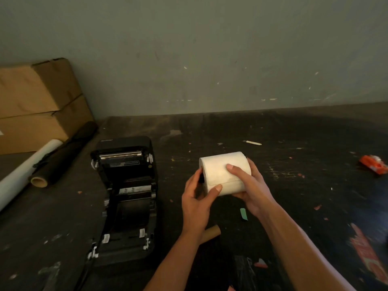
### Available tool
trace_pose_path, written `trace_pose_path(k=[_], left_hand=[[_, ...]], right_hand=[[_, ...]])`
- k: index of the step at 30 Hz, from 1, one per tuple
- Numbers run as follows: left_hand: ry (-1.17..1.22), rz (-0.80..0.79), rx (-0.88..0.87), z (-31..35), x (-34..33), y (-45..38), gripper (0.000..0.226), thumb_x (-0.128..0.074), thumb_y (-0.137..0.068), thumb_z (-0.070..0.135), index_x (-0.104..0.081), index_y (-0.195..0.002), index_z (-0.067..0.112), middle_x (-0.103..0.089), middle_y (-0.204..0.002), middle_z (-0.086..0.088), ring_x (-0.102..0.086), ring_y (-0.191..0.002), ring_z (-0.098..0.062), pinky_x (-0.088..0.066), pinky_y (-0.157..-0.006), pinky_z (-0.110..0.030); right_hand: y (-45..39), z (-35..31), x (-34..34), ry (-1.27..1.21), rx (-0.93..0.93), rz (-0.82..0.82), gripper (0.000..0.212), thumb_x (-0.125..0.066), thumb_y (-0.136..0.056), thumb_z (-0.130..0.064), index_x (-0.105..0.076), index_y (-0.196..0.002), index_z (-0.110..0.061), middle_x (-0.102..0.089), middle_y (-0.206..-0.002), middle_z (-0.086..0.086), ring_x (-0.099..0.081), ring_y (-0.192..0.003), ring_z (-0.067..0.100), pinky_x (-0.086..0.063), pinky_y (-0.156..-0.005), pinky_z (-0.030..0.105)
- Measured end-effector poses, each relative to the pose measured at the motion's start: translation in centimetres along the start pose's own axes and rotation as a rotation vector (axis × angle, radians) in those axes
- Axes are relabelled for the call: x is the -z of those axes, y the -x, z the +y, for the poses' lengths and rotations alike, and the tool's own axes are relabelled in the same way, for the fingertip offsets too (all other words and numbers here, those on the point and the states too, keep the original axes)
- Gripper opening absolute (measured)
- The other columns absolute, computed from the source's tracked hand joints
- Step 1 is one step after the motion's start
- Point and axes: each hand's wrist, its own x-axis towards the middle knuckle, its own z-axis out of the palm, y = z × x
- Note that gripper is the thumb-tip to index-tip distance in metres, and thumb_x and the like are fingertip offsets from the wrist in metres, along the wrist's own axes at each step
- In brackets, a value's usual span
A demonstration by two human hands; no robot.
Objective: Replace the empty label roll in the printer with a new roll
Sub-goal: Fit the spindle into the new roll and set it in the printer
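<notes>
A full white label roll (222, 168) is held above the dark table, right of the printer. My left hand (196, 203) grips its left end, thumb on the paper's loose edge. My right hand (249, 189) cups the right end from below, with a finger on top. The black label printer (126, 198) lies open at the left, lid tipped back, and its roll bay looks empty. A bare brown cardboard core (213, 232) lies on the table under my left wrist.
Cardboard boxes (37, 106) stand at the back left, with a white roll (25, 171) and a black roll (60, 156) leaning by them. An orange packet (373, 163) lies at the far right. Paper scraps dot the table; a grey wall closes the back.
</notes>
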Motion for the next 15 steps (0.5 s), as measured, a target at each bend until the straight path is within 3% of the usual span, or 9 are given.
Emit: trace_pose_path(k=[10, 12, 15], left_hand=[[-0.007, -0.025, -0.060, 0.8, 0.1, 0.0, 0.067, -0.078, -0.077, 0.016, -0.049, -0.135, 0.034, -0.048, -0.137, 0.004, -0.048, -0.126, -0.015, -0.053, -0.094, -0.031], [-0.030, -0.074, -0.060, 1.0, 0.3, -0.3, 0.077, -0.082, -0.072, 0.024, -0.044, -0.137, 0.038, -0.045, -0.141, 0.006, -0.048, -0.127, -0.013, -0.053, -0.094, -0.031], [0.041, -0.127, 0.076, 1.7, 1.2, -0.8, 0.103, -0.085, -0.056, 0.046, -0.030, -0.142, 0.047, -0.037, -0.142, 0.017, -0.051, -0.120, -0.002, -0.053, -0.088, -0.030]], right_hand=[[0.0, -0.3, 0.1, -0.010, 0.020, -0.002, 0.092, -0.083, -0.055, -0.036, -0.040, -0.136, -0.038, -0.054, -0.125, 0.004, -0.059, -0.109, 0.027, -0.058, -0.079, 0.047], [-0.1, -0.3, 0.3, -0.021, 0.038, 0.015, 0.093, -0.084, -0.053, -0.037, -0.040, -0.136, -0.038, -0.054, -0.126, 0.004, -0.059, -0.109, 0.028, -0.057, -0.080, 0.048], [0.0, -0.2, 0.9, -0.102, 0.018, 0.025, 0.093, -0.084, -0.054, -0.035, -0.039, -0.136, -0.038, -0.052, -0.128, 0.006, -0.058, -0.110, 0.030, -0.057, -0.079, 0.049]])
